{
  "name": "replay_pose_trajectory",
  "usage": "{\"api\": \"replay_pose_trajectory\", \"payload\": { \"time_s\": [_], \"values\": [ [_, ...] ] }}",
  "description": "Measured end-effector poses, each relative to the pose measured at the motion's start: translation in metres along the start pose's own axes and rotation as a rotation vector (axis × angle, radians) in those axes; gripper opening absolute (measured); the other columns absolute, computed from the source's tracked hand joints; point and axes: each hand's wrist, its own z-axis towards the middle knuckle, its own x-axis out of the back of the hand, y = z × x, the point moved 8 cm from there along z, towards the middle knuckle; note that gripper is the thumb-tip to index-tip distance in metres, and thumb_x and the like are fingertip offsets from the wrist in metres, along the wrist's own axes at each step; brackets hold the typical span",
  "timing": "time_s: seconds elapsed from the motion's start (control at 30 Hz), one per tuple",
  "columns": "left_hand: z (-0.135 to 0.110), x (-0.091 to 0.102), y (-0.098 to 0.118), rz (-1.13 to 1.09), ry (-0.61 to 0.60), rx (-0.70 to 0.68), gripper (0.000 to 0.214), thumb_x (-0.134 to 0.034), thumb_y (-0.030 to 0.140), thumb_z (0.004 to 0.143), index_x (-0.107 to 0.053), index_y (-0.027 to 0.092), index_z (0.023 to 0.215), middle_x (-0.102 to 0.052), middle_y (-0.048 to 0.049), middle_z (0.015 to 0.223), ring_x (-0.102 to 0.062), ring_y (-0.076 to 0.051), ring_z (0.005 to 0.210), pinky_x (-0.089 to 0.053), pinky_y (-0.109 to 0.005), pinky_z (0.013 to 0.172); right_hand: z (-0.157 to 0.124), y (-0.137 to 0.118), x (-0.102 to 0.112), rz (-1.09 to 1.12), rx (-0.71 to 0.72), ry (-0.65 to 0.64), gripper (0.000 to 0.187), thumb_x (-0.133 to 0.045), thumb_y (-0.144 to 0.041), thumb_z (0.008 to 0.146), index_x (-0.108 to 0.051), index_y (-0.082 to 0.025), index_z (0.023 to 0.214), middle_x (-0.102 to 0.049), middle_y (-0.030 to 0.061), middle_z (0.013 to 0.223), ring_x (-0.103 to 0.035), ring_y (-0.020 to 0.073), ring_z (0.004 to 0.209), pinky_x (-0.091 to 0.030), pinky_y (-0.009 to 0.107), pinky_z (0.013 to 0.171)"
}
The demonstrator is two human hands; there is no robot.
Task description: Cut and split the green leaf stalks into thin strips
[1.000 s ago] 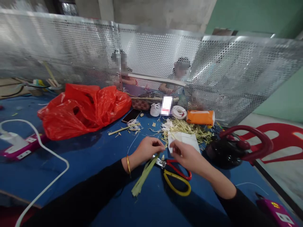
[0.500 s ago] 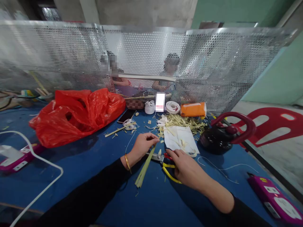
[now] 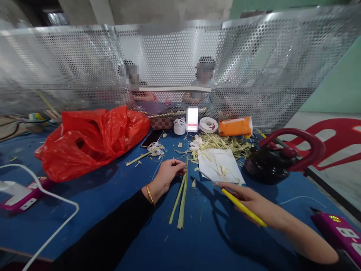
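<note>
My left hand (image 3: pixel 170 174) pinches the upper end of some pale green plant strips (image 3: pixel 182 207), which hang toward me over the blue table in two tails. To the right, my right hand (image 3: pixel 248 201) is closed round the yellow-handled scissors (image 3: pixel 239 207); the blades point away to the upper left, and part of the handles is hidden by the fingers. Beyond that hand lies a white paper sheet (image 3: pixel 231 160) with pale scraps on it. A heap of dry green trimmings (image 3: pixel 225 143) spreads behind the paper.
A red plastic bag (image 3: pixel 93 139) and a phone (image 3: pixel 151 138) lie left. A white thread spool (image 3: pixel 179 127), a tape roll (image 3: pixel 208 125) and an orange packet (image 3: pixel 235 126) line the back. At right stand a dark kettle (image 3: pixel 266 167) and a purple power strip (image 3: pixel 338 229).
My right hand has moved right with the scissors, lifting them off the table and away from the strips. The strips now hang more upright, with their tails apart.
</note>
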Motion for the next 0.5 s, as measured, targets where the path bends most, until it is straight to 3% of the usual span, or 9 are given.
{"api": "replay_pose_trajectory", "payload": {
  "time_s": [0.1, 0.17, 0.3, 0.5],
  "values": [
    [0.0, 0.0, -0.008, -0.032, 0.012, 0.082, 0.018, -0.075, 0.023, 0.07, -0.061, 0.013, 0.068, -0.067, -0.0046, 0.061, -0.063, -0.01, 0.056, -0.052, -0.021, 0.06, 0.0, 0.011, -0.014, 0.313, -0.151, -0.049, 0.056, -0.068, -0.033, 0.071, -0.053, -0.027, 0.124, -0.046, -0.0078, 0.054, -0.033, 0.0047, 0.032, -0.025, 0.016, 0.031],
    [-0.001, -0.003, -0.011, -0.053, 0.014, 0.122, 0.016, -0.073, 0.02, 0.072, -0.059, 0.013, 0.068, -0.068, -0.0056, 0.061, -0.064, -0.01, 0.056, -0.052, -0.02, 0.06, -0.002, 0.009, -0.029, 0.458, -0.153, -0.13, 0.051, -0.069, -0.043, 0.074, -0.055, -0.025, 0.119, -0.045, -0.0071, 0.058, -0.03, 0.002, 0.035, -0.021, 0.013, 0.031],
    [-0.004, -0.009, -0.015, -0.089, 0.006, 0.174, 0.012, -0.067, 0.014, 0.078, -0.058, 0.012, 0.069, -0.068, -0.0062, 0.063, -0.064, -0.009, 0.055, -0.052, -0.017, 0.059, -0.005, 0.002, -0.049, 0.62, -0.071, -0.246, 0.043, -0.064, -0.05, 0.08, -0.056, -0.024, 0.113, -0.051, -0.0027, 0.07, -0.038, 0.0039, 0.043, -0.031, 0.013, 0.033],
    [-0.007, -0.013, -0.018, -0.137, -0.008, 0.22, 0.009, -0.063, 0.012, 0.081, -0.06, 0.01, 0.074, -0.069, -0.0078, 0.067, -0.065, -0.009, 0.058, -0.053, -0.016, 0.06, -0.007, 0.0, -0.052, 0.659, -0.055, -0.265, 0.038, -0.062, -0.047, 0.083, -0.058, -0.021, 0.11, -0.05, -0.0024, 0.071, -0.041, 0.0044, 0.042, -0.037, 0.015, 0.032]
  ]
}}
